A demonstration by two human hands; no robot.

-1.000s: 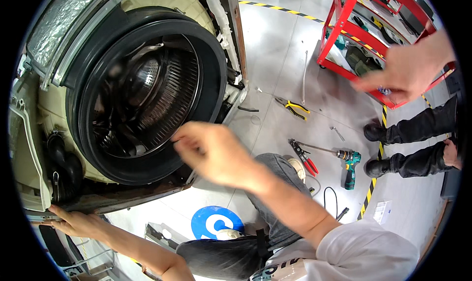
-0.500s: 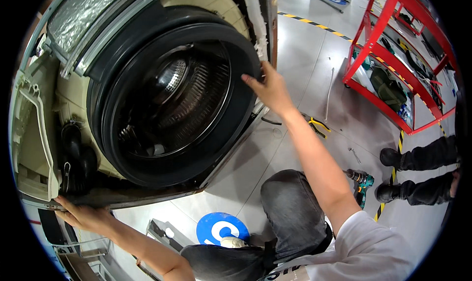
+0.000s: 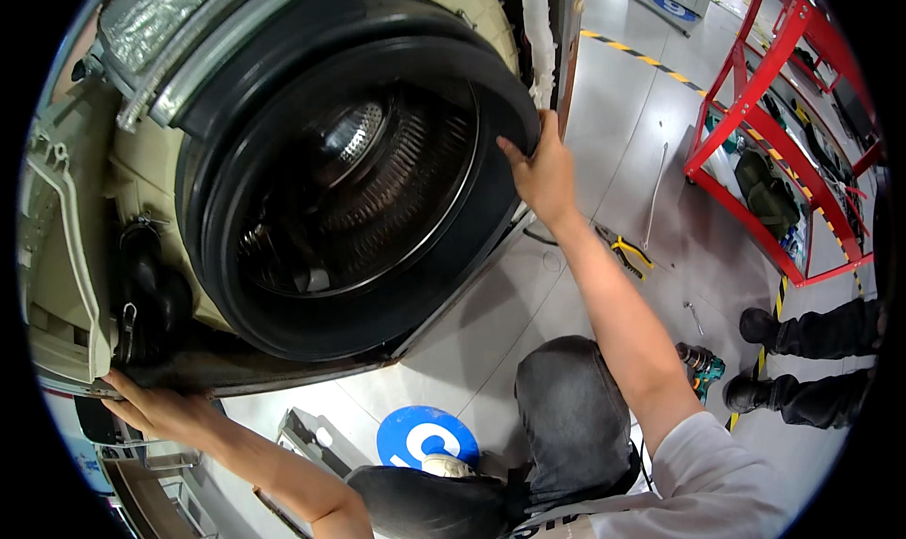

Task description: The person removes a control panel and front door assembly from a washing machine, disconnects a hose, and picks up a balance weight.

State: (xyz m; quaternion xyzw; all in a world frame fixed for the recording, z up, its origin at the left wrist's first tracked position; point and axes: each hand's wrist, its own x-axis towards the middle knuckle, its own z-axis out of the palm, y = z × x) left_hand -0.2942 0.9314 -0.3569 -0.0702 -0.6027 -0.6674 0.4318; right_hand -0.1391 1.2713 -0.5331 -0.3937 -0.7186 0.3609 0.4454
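Observation:
Before me is an opened washing machine, its drum [image 3: 377,194] showing inside a thick black rubber door gasket [image 3: 311,336]. My right hand [image 3: 547,180] grips the machine's right side, thumb over the gasket's rim and fingers curled at the cabinet edge, partly hidden. At the lower left corner, my left hand [image 3: 160,412] holds the bottom edge of the cabinet [image 3: 274,380], below a pale plastic edge strip [image 3: 80,256]. A black rubber hose [image 3: 151,275] with a clamp sits low inside, left of the gasket. A grey metal bar [image 3: 198,72] crosses the upper left.
Pliers with yellow handles [image 3: 630,253], a thin rod [image 3: 656,194] and a teal cordless drill [image 3: 703,374] lie on the floor at right. Farther right are a red tool cart [image 3: 755,223] and another person's legs [image 3: 821,327]. A blue round floor sign [image 3: 401,435] is below.
The gasket and my right hand on it have shifted right in view, and the gasket looks slightly larger. The floor things shifted right too. My left hand keeps its place at the corner.

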